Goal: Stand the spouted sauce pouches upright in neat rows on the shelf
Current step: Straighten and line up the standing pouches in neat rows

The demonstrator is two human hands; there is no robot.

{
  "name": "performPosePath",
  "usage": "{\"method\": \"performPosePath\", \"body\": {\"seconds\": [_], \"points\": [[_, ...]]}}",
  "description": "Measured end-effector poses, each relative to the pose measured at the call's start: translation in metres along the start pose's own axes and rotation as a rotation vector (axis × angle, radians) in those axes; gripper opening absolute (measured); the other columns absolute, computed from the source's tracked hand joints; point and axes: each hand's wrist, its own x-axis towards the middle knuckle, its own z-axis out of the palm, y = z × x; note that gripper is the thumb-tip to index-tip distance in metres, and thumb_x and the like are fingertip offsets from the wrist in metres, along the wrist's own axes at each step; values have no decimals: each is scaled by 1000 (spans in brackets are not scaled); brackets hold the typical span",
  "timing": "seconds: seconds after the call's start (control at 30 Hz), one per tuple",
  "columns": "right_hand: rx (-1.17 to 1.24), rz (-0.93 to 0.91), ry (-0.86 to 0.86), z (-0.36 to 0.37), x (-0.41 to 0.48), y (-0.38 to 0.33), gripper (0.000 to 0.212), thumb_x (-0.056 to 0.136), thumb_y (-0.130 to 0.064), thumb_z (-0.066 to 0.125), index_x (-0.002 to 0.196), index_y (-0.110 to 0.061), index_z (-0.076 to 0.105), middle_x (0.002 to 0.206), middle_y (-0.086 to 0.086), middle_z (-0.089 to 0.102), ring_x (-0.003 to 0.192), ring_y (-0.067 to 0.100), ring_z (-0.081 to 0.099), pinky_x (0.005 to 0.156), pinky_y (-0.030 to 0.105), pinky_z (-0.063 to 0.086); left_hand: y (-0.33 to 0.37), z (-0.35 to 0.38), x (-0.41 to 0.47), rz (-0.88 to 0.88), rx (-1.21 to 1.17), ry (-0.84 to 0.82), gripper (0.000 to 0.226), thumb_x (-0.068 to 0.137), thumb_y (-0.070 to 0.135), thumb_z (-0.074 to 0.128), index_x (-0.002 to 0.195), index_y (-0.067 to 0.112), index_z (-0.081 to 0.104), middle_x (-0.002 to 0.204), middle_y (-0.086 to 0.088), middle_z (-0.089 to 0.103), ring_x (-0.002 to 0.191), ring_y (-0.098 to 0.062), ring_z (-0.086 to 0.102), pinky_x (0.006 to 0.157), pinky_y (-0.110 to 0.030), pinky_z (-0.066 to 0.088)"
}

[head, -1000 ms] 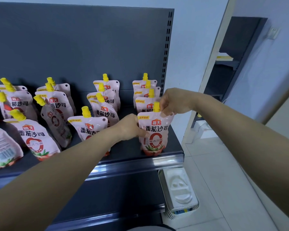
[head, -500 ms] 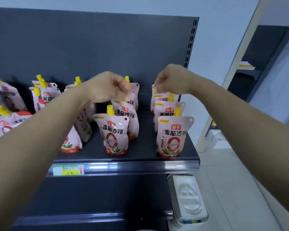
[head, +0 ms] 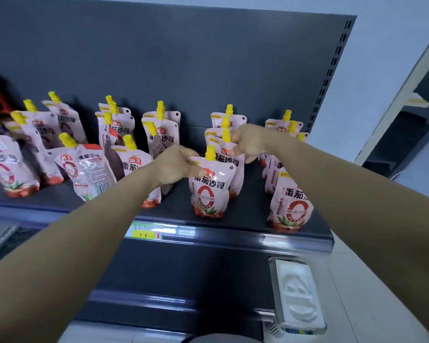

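Hands meet over a dark grey metal shelf (head: 250, 209). The left hand (head: 176, 165) pinches the top left corner of a pale pink plastic sauce pouch (head: 209, 191), which has a yellow screw-cap spout, a red ring emblem and a tomato print along its base. This pouch stands upright near the shelf's front edge, just below and between the two hands.

The right hand (head: 249, 142), fingers curled, sits against the top of a second matching pouch (head: 229, 157) directly behind the first; whether it grips that pouch cannot be told. The hands are close but apart.

Beyond the right forearm, a front-row pouch (head: 289, 209) stands upright with others lined up behind it. Left of the left hand, pouches lean at mixed angles, and a tilted pouch (head: 89, 172) shows its barcode side. A green-and-yellow price label (head: 144, 232) sits on the rail under the left forearm.
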Motion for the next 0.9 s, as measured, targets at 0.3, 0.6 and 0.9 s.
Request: {"method": "performPosePath", "body": {"seconds": [0.3, 0.6, 0.9], "points": [[-34, 35, -19, -7, -1, -1, 27, 93, -10, 56, 119, -4, 58, 95, 9, 56, 109, 33, 63, 64, 29, 55, 6, 13, 1, -1, -113, -111, 18, 81, 1, 66, 98, 6, 68, 83, -2, 68, 64, 0, 66, 59, -12, 54], [92, 13, -12, -1, 6, 6, 33, 94, -17, 57, 122, 1, 58, 133, 21, 53, 102, 32, 66, 94, 41, 53, 2, 12, 1, -46, -67, -166, 21, 80, 3, 68, 101, 0, 68, 84, -1, 69, 65, 1, 65, 60, -8, 52], [76, 21, -15, 0, 8, 4, 29, 95, -21, 56, 115, -1, 61, 104, 12, 51, 104, 35, 66, 96, 40, 52, 4, 11, 1, -72, -116, -193, 20, 81, -1, 66, 100, -3, 67, 92, -8, 67, 69, -5, 64, 62, -14, 56]]}}
